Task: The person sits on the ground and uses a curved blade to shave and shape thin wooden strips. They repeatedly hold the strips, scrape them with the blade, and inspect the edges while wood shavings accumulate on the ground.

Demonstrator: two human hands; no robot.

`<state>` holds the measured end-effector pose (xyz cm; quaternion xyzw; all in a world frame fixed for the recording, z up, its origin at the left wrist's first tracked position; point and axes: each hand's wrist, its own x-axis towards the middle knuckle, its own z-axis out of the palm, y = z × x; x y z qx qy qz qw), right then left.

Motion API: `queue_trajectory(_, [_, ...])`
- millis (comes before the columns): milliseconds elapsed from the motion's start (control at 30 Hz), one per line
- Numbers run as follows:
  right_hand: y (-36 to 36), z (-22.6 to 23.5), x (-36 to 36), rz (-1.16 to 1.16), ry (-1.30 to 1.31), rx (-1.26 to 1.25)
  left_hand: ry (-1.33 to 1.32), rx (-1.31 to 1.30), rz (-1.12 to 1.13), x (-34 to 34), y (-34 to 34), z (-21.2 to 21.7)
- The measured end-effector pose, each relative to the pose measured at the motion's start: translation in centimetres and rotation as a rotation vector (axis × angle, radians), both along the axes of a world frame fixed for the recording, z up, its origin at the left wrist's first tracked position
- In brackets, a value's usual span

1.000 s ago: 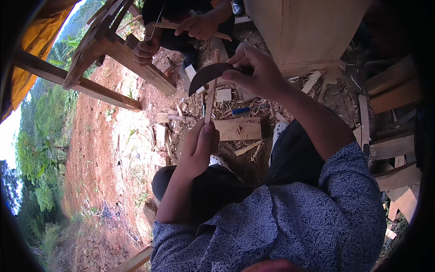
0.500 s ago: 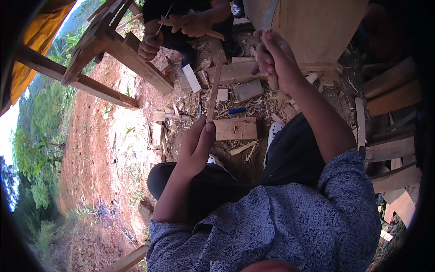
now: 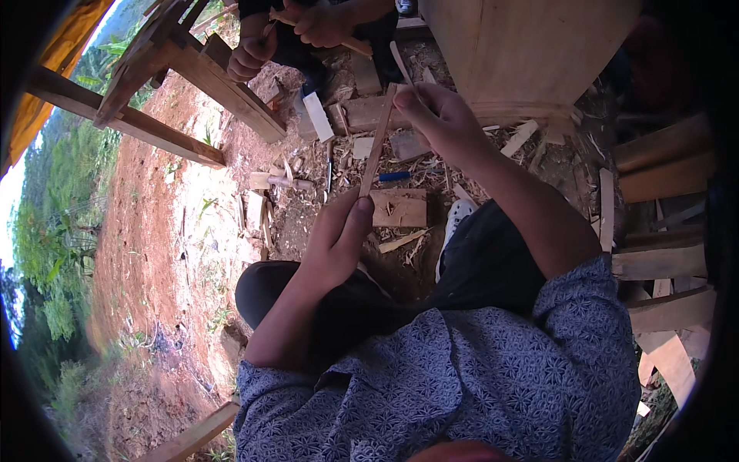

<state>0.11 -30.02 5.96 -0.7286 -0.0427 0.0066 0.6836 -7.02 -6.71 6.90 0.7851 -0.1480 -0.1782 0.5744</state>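
My left hand (image 3: 336,235) is closed round the lower end of a thin wooden strip (image 3: 379,138), which slants up and away from me. At the strip's far end is my right hand (image 3: 440,127), closed on a knife (image 3: 401,63). The knife's narrow blade sticks up past my fingers, seen nearly edge-on, while its handle is hidden by the hand. My right fingers are right beside the strip's tip; whether they touch it I cannot tell. Beneath the strip, a rectangular wooden block (image 3: 402,209) lies on the ground between my feet.
Opposite me, a person's hands (image 3: 323,25) hold a piece of wood. A blue cylindrical thing (image 3: 394,176), a wooden mallet (image 3: 291,183) and shavings litter the ground. A timber frame (image 3: 231,92) stands left, a plywood panel (image 3: 531,54) ahead, and stacked planks (image 3: 663,262) right.
My right hand has come down and left with the knife, from above and right of the strip to its far end. My left hand still holds the strip. The view has shifted slightly.
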Motion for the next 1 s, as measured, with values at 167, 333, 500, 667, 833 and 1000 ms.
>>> queue_trajectory(167, [0.8, -1.4, -0.2, 0.1, -0.186, -0.129, 0.039, -0.059, 0.052, 0.5, 0.7, -0.8])
queue_trajectory(333, [2.0, -1.4, -0.4, 0.089, -0.314, -0.242, 0.019, -0.043, 0.057, 0.2, 1.0, -1.1])
queue_trajectory(500, [1.3, -1.3, 0.0, 0.037, -0.326, -0.368, 0.065, -0.104, 0.027, 0.1, 1.4, -1.0])
queue_trajectory(667, [-3.2, -0.5, 3.6, -0.454, -0.196, -0.193, -0.063, -0.056, -0.145, -1.4, 1.6, 2.5])
queue_trajectory(833, [-8.3, -0.4, 5.0, -0.634, -0.206, 0.094, -0.077, -0.161, 0.005, -1.2, 2.3, 1.7])
queue_trajectory(1000, [-1.5, -0.3, 1.4, -0.095, -0.243, 0.0, -0.056, -0.104, 0.123, 1.0, 2.4, -0.3])
